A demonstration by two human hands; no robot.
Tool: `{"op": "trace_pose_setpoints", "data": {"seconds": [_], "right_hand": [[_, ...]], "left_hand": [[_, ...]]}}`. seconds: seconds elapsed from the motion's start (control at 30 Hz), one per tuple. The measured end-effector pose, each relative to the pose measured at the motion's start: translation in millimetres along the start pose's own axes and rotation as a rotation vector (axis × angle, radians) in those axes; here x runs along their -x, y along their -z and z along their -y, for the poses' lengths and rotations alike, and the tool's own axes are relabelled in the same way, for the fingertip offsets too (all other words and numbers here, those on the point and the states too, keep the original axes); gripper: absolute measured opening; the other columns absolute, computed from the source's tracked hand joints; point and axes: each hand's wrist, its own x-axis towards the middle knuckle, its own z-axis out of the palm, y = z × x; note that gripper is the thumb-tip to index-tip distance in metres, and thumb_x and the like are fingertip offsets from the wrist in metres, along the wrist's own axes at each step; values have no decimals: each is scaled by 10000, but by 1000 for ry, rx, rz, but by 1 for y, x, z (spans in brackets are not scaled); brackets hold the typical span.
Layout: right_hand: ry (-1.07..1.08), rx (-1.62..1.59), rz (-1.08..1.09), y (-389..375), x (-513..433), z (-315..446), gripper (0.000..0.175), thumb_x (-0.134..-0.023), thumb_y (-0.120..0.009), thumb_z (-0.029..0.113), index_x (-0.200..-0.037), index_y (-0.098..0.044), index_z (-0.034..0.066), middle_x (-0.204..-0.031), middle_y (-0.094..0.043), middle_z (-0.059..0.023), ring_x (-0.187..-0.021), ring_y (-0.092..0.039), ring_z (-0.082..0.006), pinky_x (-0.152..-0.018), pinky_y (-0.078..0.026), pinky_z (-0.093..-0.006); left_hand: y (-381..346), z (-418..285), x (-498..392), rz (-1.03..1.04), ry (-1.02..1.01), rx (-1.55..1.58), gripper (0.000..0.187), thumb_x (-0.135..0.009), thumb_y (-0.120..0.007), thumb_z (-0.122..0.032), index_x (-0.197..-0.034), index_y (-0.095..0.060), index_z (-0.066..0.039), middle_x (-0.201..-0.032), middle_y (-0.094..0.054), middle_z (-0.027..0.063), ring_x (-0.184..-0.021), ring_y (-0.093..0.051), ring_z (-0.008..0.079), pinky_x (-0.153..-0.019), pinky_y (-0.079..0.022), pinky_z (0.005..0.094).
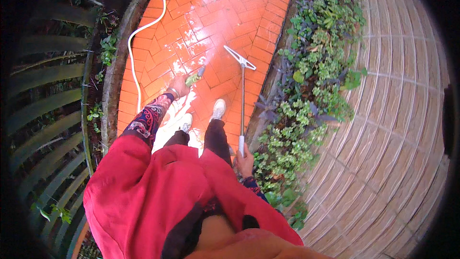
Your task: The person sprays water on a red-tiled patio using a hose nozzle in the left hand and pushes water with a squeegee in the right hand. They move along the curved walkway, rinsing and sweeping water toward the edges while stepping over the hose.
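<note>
My left hand [179, 85] grips a green and grey hose spray nozzle [195, 77], from which a fine spray goes forward over the wet orange brick path [222, 10]. A pale hose [130, 43] curves along the path's left side; where it joins the nozzle is hidden. In my right hand [245, 162] is the light grey handle end of a long metal pole [243, 104]. At the pole's far end a white triangular tool head [240, 58], perhaps a squeegee or scrubber frame, is over the bricks.
Leafy plants [305, 90] grow in a bed along the right, with textured tiles [388, 115] beyond. A stone kerb [114, 79] and a dark slatted fence [50, 97] run along the left. My white shoes [218, 109] stand on the path.
</note>
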Motion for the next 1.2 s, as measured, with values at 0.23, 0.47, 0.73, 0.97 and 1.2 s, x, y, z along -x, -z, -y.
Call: {"op": "trace_pose_setpoints", "data": {"seconds": [0.23,0.47,0.73,0.97,1.2], "right_hand": [[40,101,74,35,-124,44,464,-896,-582,86,-1345,-499,4,-731,-572,-16,-607,-493,-65,-519,-432,-266],[121,19,127,11,-263,167,368,-906,-554,87,-1271,-552,47,-611,-528,4,-447,-486,-70,-367,-374,-252],[5,39,207,29,-136,143,468,-919,-553,63,-1373,-443,35,-611,-538,-13,-412,-475,-89,-354,-378,-247],[-142,105,197,3,-77,113,571,-906,-563,62,-1441,-363,60,-632,-535,-27,-422,-478,-101,-347,-372,-251],[-149,144,205,-9,-81,109,581,-899,-571,67,-1439,-358,53,-628,-534,-39,-413,-488,-114,-335,-370,-265]], "left_hand": [[-6,-56,-25,16,-150,83,261,-766,-618,-189,-1013,-639,-111,-866,-661,219,-840,-628,423,-731,-500,494],[16,-19,-23,-239,198,164,303,-762,-613,-219,-1045,-652,-120,-923,-665,219,-877,-641,405,-771,-511,482],[18,21,1,-260,170,174,255,-761,-651,-248,-982,-651,-122,-869,-655,228,-841,-622,431,-726,-493,501],[34,30,9,-362,203,310,289,-757,-661,-240,-1013,-654,-108,-858,-670,214,-861,-647,389,-757,-512,463],[53,71,25,-507,368,313,353,-744,-667,-290,-1042,-664,-99,-833,-669,221,-847,-653,392,-747,-525,467]]}}
